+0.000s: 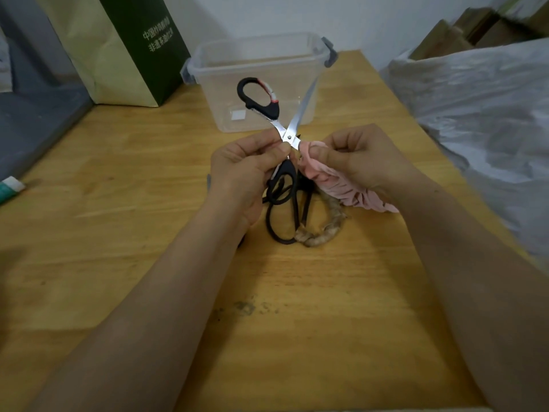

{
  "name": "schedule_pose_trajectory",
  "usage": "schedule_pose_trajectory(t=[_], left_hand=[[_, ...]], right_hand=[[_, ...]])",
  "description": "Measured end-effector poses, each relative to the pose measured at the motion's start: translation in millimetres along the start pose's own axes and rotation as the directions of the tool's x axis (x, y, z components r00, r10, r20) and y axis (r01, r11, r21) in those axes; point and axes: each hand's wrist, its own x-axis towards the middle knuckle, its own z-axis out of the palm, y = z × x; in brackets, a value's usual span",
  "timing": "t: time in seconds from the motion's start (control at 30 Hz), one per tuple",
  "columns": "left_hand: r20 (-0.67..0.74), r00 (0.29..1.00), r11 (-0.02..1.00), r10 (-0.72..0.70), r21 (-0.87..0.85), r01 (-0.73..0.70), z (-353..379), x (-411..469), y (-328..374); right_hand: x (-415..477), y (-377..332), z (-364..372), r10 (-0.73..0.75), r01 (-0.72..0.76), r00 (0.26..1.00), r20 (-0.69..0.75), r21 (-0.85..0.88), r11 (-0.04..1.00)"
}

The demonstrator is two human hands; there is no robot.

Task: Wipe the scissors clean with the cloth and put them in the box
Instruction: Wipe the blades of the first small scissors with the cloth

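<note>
The left grip (243, 168) is pinching the spread scissors (286, 133) at the pivot; the right grip (359, 156) is clutching the cloth (335, 185) against them.

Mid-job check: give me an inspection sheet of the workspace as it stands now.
Surface: wooden table; dark stains near the front.
Job's things: scissors open, held above the table; pink cloth against one blade; clear box behind, lid off, scissors not in it.
Clutter: brown ring under the hands; tube at the left edge.
Grips: left hand pinches the scissors near the pivot; right hand grips the cloth.
Cables: black loops on the table, kind unclear.
Surroundings: green bag rear left; plastic sheet right; cartons behind it.
</note>
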Motion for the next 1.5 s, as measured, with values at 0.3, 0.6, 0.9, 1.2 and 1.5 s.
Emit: schedule_pose_trajectory(t=[0.3, 0.6, 0.9, 1.2, 1.5], left_hand=[[-0.052, 0.998, 0.998, 0.041, 0.049, -0.038, -7, 6, 5], [-0.053, 0.996, 0.99, 0.065, 0.127, -0.058, -7, 7, 5], [-0.011, 0.998, 0.975, 0.063, 0.214, -0.059, 1, 1, -4], [-0.003, 0.997, 0.983, 0.075, 0.168, -0.073, 7, -4, -5], [0.007, 0.999, 0.99, 0.045, 0.132, -0.045, 7, -4, -6]], right_hand=[[-1, 0, -20, 0.071, -0.077, 0.997, -0.04, -0.19, 0.979], [6, 1, -31, -0.119, -0.007, 0.942, -0.314, -0.372, 0.928], [-1, -21, -6, 0.023, -0.012, 0.992, -0.123, 0.086, 0.996], [-8, -25, 4, 0.147, -0.109, 0.986, -0.074, 0.375, 0.921], [-10, -26, 2, 0.203, -0.155, 0.978, -0.055, 0.466, 0.871]])
